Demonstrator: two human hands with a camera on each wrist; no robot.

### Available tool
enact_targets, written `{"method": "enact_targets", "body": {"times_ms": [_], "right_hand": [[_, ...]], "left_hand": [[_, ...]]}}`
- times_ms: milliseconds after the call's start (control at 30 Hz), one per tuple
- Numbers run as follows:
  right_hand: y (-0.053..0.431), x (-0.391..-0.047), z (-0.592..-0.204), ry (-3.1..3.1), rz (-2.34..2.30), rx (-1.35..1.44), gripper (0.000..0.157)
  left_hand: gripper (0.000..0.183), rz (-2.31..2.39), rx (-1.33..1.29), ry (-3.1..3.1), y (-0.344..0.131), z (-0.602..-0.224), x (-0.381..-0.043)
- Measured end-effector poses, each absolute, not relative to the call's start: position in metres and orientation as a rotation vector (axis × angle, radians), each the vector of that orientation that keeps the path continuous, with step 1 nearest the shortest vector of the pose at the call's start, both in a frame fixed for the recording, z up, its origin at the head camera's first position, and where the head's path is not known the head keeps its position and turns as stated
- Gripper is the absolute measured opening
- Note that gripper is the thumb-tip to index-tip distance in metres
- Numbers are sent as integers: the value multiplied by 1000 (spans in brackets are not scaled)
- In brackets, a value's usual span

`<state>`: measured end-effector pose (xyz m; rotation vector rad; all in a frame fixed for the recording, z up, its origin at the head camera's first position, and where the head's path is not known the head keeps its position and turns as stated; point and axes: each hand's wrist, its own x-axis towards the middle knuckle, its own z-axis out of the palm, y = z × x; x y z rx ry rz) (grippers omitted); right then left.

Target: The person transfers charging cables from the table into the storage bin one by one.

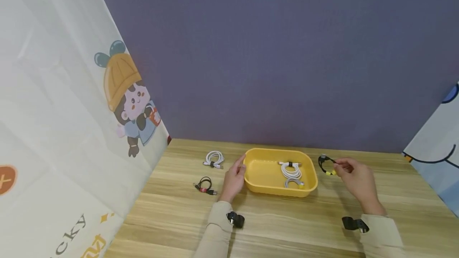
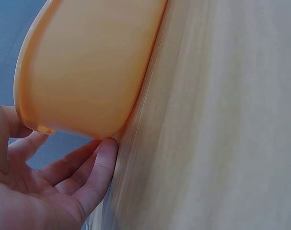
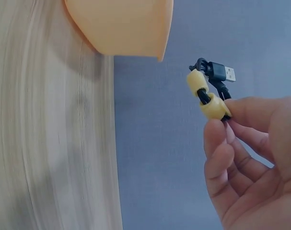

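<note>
My right hand [image 1: 356,180] pinches a coiled black USB cable [image 1: 321,165] between thumb and fingers, raised to the right of the yellow tray [image 1: 265,189]. Yellow bands wrap the cable, and its USB plug [image 3: 222,72] sticks out in the right wrist view. At the tray's left end, my left hand [image 1: 233,180] grips the wall, thumb at the rim and fingers against the outside low down, as the left wrist view shows. Inside the tray's right half lie a coiled white cable [image 1: 291,171] with a black strap and a grey-white cable [image 1: 293,180] with a yellow piece.
Left of the tray, a coiled white cable [image 1: 214,156] with a black strap lies on the wooden table [image 1: 287,226]. Closer to me is a coiled black cable [image 1: 206,183] with a red tag. A dark blue-grey panel [image 1: 279,59] stands along the table's back edge.
</note>
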<state>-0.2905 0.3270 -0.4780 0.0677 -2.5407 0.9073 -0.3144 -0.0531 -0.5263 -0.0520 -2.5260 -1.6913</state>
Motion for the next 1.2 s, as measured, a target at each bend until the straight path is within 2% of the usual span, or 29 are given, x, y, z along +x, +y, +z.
{"method": "enact_targets", "body": {"times_ms": [1200], "right_hand": [[290,-293,-476,-2501,881,174,14]], "left_hand": [[45,-1693,-44,-2522,-52,-528,-314]]}}
